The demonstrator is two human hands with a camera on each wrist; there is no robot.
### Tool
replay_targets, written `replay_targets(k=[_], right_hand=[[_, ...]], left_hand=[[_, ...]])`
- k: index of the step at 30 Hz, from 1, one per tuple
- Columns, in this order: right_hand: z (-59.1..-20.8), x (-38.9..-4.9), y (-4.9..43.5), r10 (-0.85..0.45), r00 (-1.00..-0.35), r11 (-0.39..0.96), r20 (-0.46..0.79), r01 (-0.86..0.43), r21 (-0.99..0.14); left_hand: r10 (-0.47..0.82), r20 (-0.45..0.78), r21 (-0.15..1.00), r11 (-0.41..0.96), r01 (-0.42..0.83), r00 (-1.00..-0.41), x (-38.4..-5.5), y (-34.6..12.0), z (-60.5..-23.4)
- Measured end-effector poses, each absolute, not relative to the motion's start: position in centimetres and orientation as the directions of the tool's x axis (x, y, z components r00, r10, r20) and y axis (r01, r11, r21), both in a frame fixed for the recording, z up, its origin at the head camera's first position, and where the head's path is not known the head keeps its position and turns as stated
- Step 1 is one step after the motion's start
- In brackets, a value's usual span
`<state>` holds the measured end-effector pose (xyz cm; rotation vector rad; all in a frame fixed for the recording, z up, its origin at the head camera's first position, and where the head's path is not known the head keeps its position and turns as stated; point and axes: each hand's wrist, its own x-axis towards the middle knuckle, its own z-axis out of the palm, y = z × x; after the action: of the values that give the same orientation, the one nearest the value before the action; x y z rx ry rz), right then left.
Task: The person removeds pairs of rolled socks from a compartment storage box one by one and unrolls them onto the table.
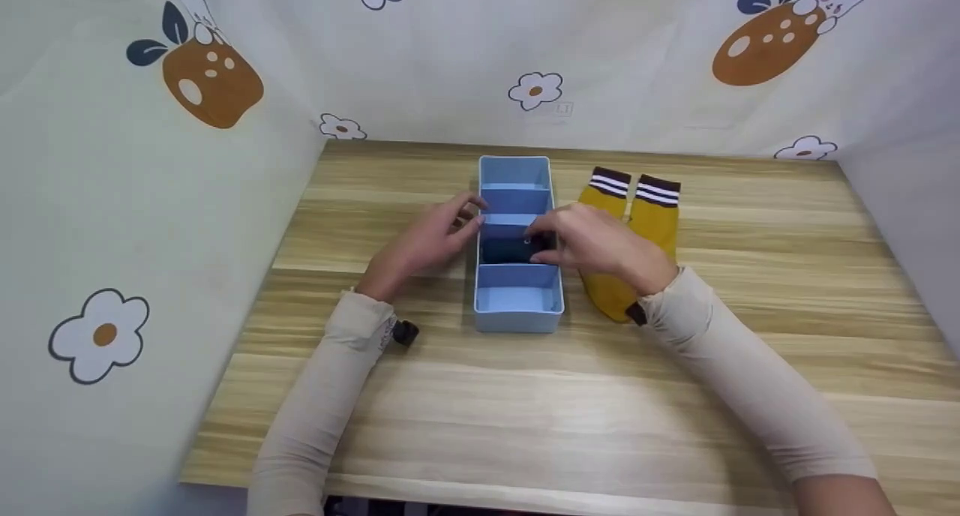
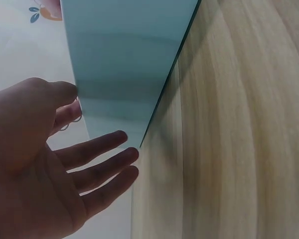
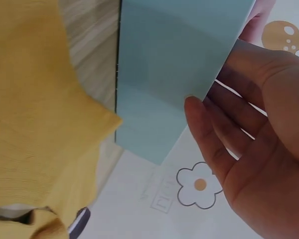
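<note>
A light blue divided storage box (image 1: 519, 321) stands lengthwise on the table. In its third compartment from the back lies a dark rolled sock (image 1: 504, 250). My right hand (image 1: 600, 242) reaches over the box's right rim, thumb and fingers curled at the sock's right end; the right wrist view shows the hand (image 3: 269, 114) at the rim, with some fingertips hidden behind the wall. At the left rim is my left hand (image 1: 427, 235), thumb and index finger by the edge. Its other fingers (image 2: 97, 181) extend loosely beside the outer wall in the left wrist view.
A pair of mustard-yellow socks (image 1: 654, 220) with dark, white-striped cuffs lies flat right of the box, partly under my right forearm. Patterned sheeting (image 1: 450, 66) rises behind the wooden table (image 1: 525, 411). A small black object (image 1: 406, 332) sits by my left wrist.
</note>
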<state>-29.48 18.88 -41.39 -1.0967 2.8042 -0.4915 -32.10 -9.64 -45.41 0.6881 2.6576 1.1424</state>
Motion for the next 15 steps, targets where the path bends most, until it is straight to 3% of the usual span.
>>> replay_targets(k=[15], right_hand=[[-40.3, -30.1, 16.7, -0.651, -0.756, 0.75, -0.063, -0.629, -0.205]], left_hand=[[0.527, 0.009, 0.752, 0.557, 0.353, -0.85, -32.2, -10.1, -45.9]])
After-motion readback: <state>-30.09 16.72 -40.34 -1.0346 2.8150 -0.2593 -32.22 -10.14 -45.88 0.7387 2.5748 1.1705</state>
